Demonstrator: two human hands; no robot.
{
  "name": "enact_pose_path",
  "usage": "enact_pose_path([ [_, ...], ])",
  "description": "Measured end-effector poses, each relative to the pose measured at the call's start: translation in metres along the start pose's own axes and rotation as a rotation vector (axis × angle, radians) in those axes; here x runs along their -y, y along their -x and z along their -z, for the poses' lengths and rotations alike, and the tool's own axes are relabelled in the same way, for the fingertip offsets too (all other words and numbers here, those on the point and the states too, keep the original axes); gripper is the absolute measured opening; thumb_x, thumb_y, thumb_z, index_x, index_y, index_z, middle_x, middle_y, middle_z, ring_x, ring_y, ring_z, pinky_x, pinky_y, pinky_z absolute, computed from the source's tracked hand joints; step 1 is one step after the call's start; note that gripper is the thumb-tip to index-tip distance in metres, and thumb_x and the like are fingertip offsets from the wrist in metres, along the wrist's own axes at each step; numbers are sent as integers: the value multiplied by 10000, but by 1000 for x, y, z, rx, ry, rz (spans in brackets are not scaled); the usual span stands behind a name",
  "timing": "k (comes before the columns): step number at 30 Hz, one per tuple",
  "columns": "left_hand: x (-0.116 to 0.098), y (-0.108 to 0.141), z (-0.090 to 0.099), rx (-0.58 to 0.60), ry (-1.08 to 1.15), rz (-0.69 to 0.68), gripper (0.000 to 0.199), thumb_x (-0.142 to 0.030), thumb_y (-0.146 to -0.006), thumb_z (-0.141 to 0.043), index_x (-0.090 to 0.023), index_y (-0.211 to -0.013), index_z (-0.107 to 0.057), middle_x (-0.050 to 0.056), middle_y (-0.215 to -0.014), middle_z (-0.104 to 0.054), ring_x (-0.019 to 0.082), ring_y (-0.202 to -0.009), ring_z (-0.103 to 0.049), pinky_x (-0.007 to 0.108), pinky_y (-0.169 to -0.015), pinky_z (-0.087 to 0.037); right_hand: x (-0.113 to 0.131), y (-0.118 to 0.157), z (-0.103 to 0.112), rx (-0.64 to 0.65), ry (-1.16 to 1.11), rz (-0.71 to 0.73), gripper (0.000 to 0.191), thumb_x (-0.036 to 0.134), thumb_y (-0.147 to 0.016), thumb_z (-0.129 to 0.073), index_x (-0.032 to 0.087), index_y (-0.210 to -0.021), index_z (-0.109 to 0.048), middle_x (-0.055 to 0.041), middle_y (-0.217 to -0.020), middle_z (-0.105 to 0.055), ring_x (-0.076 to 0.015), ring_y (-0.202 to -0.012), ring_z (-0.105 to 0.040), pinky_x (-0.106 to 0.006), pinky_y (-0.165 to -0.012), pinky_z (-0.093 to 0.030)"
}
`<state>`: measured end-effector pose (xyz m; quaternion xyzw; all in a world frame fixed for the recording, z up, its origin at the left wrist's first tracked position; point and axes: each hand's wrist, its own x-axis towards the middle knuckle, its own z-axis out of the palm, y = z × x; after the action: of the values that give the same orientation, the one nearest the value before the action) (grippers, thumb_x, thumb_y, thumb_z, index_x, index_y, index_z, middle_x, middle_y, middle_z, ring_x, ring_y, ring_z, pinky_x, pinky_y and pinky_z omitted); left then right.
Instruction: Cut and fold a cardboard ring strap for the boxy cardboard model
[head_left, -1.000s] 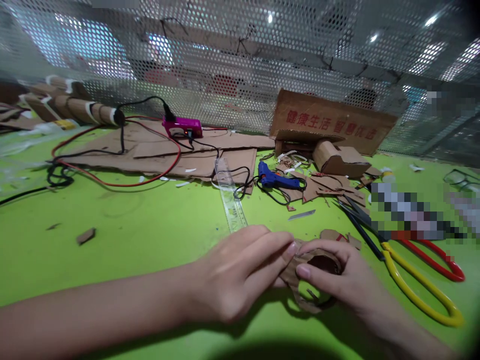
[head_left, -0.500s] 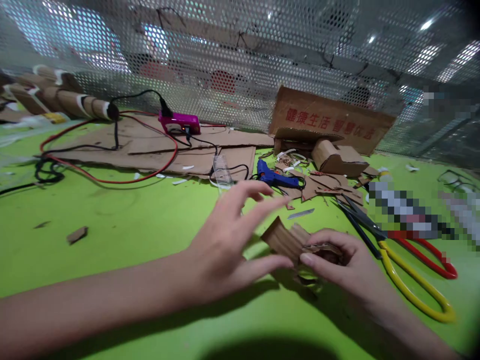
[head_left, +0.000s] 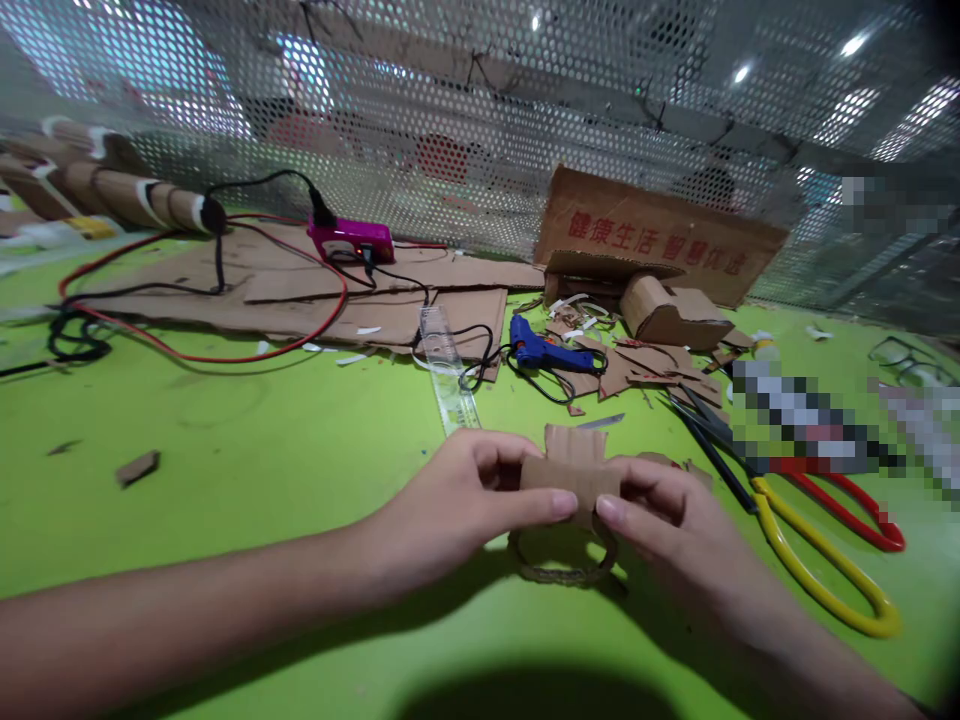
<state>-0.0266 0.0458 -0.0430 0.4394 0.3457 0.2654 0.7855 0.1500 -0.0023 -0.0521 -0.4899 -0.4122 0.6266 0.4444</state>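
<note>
Between my two hands is a small brown cardboard piece [head_left: 571,485], with a flat tab standing up at its top and a curved ring hanging below. My left hand [head_left: 480,490] pinches its left side, thumb on the near face. On the right side my right hand [head_left: 660,510] grips it the same way, the two thumb tips close together. Just beyond lie a grey blade [head_left: 602,421], a clear ruler [head_left: 446,370] and a blue glue gun [head_left: 551,350].
Scissors with red and yellow handles [head_left: 787,500] lie at the right. Cardboard sheets [head_left: 300,290], a magenta power unit [head_left: 350,242] and looped cables are behind. Cardboard scraps and a printed cardboard panel [head_left: 660,235] stand near the mesh wall [head_left: 465,120].
My left hand has closed on the cardboard piece, where it was spread apart before. The piece has turned so that its flat face and ring show.
</note>
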Motion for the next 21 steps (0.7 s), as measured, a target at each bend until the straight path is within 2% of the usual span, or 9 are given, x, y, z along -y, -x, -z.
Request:
enact_pose_path([
  [5,1,0,0,53,61,36,234,-148,-490,-866,-103,-646,-698,-12,-612,-670,87,-592,-579,186,-595,-445,-3,3,3,43,-9,-51,247,333,-656,-799,184,-821,-693,-27,-801,-707,-128,-755,-648,-237,-716,-489],
  [9,3,-1,2,105,68,25,234,-227,-547,-858,-100,-684,-717,-2,-630,-682,81,-618,-587,170,-616,-447,-12,5,8,36,-44,-78,352,363,-651,-798,182,-928,-681,-84,-961,-698,-201,-900,-646,-349,-821,-490],
  [13,4,-1,3,145,59,17,194,-199,-579,-833,-100,-704,-722,3,-652,-687,90,-647,-595,177,-645,-455,-15,5,5,90,-116,-68,345,352,-676,-784,222,-982,-693,-71,-1061,-679,-217,-1061,-597,-394,-965,-417],
  [18,4,1,3,203,60,36,118,-79,-567,-787,-109,-656,-715,-33,-614,-648,60,-561,-535,161,-555,-411,-5,1,1,337,-130,-91,237,359,-667,-789,231,-858,-735,-30,-959,-680,-164,-936,-625,-315,-910,-439],
  [21,4,1,3,203,46,35,112,-31,-561,-756,-111,-623,-707,-40,-595,-641,56,-545,-525,160,-544,-401,0,-2,5,313,-100,-68,204,328,-631,-817,214,-771,-722,-4,-881,-664,-118,-862,-621,-221,-796,-466],
])
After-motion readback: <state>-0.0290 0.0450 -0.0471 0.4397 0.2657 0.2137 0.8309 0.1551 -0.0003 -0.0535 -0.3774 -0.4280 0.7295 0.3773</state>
